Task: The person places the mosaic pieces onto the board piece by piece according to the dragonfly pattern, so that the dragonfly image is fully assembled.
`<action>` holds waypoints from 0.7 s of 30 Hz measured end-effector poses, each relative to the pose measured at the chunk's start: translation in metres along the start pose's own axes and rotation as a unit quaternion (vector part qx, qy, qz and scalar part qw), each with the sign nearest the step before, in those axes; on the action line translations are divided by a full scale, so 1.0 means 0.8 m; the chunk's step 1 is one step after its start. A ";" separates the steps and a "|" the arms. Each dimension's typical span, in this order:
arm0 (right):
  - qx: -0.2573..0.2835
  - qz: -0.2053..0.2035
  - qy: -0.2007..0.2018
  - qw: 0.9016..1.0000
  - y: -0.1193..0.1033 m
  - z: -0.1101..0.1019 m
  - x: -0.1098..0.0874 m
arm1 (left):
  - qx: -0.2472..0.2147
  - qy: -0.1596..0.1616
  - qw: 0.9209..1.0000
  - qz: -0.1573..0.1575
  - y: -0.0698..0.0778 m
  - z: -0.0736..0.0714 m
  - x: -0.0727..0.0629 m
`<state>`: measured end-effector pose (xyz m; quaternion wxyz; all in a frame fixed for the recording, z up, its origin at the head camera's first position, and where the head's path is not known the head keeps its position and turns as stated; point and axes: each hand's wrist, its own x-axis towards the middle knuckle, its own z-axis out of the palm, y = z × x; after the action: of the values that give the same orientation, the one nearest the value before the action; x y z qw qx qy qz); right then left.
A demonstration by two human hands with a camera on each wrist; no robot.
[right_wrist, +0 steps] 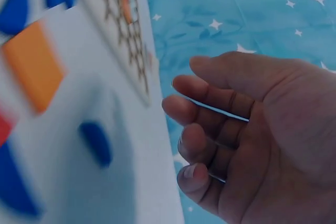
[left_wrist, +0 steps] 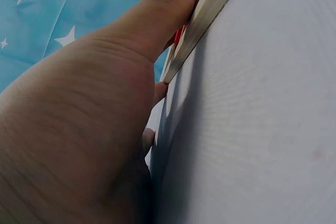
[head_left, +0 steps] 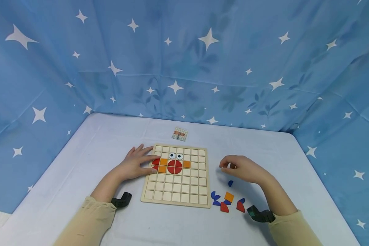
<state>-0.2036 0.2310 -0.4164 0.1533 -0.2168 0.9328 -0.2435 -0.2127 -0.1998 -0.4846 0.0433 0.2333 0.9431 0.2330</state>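
A wooden grid board (head_left: 176,204) lies on the white table. My left hand (head_left: 134,165) rests at its left edge, fingers spread, with the thumb and a finger over red pieces (head_left: 155,162) there. On the grid are orange squares (head_left: 163,162), red quarter pieces forming a circle (head_left: 174,167), and two eye pieces (head_left: 172,155) above it. To the right of the board hovers my right hand (head_left: 243,168), its fingers loosely bent and nothing between them, as the right wrist view (right_wrist: 252,124) also shows. A blue piece (head_left: 230,183) lies just below that hand.
Near the board's lower right corner lie loose pieces: an orange square (head_left: 229,196), red quarter pieces (head_left: 224,207) and several blue pieces (head_left: 215,196). Behind the board is a small picture card (head_left: 179,134). A blue star-patterned curtain (head_left: 184,61) hangs along the table's far edge and sides.
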 end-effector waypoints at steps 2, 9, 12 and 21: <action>0.004 0.000 -0.008 1.000 0.008 0.002 -0.013 | 0.000 0.000 1.000 0.000 0.000 0.000 0.000; 0.026 0.006 -0.016 1.000 0.033 0.017 -0.051 | 0.000 -0.003 1.000 -0.006 0.002 -0.001 0.000; 0.036 -0.002 -0.036 0.999 0.041 0.024 -0.063 | 0.001 -0.007 1.000 -0.010 0.002 -0.001 0.001; -0.005 -0.056 -0.093 0.994 0.048 0.030 -0.082 | 0.001 -0.009 1.000 -0.015 0.002 0.001 0.002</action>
<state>-0.1506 0.2835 -0.4443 0.2246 -0.2909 0.9023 -0.2255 -0.2134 -0.1977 -0.4843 0.0553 0.2215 0.9462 0.2295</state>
